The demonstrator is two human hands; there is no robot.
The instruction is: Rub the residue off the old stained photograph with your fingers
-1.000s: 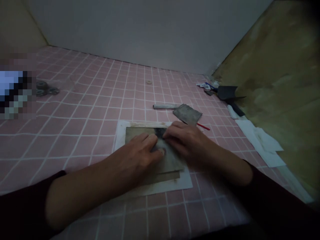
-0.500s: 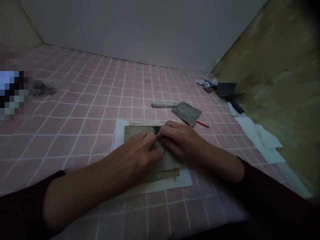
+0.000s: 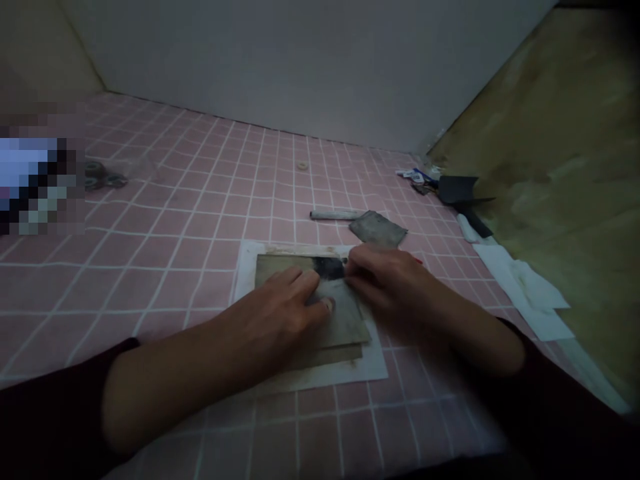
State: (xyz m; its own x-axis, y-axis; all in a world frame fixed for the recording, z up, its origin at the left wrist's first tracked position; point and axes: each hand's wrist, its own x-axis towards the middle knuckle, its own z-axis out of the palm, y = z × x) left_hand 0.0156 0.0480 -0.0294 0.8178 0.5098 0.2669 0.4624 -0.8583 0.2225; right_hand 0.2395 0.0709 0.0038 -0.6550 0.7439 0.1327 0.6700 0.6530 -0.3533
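- The left hand lies palm down, its fingers slightly spread and flat on a grimy rectangular sheet, with no visible grip.
- The right hand is narrower, its fingers bunched, with the fingertips on the sheet's upper part; whether they pinch anything, I cannot tell.
- The 2 hands sit just beside each other over the sheet, and a dark sleeve covers each forearm near the bottom corners.
- A black smudge shows just beyond the fingers.
- The sheet lies slightly askew on a tan board, and both rest on white paper on a pink tiled surface with white grout.
- Just past the paper lie a grey scrap, a grey rod and a red stick, mostly hidden.
- A small pale ring sits farther off on the tiles.
- Toward the far right corner are small packets and a black angular object.
- White cloth lies along the right edge, against an olive-brown sheet.
- At left are dark round pieces beside a blurred blue object.
- A grey wall closes the far side.
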